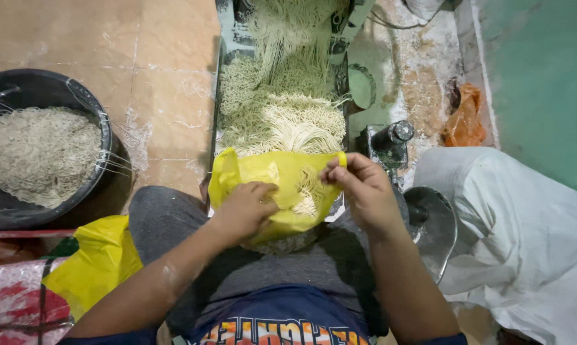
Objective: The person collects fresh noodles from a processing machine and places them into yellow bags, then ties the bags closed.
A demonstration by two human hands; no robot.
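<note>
We see the left hand (245,209) and the right hand (363,190) with fingers closed on the rim of a yellow plastic bag (282,185) holding noodles. Beyond the fingers lies a noodle pile (282,108); far left of them a black tub (77,102).

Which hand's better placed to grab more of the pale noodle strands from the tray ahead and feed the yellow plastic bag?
Probably right. The right hand pinches the top rim of the yellow plastic bag, nearest the pale noodle strands on the tray. The left hand sits lower, gripping the bag's front, so it can keep the mouth open.
</note>
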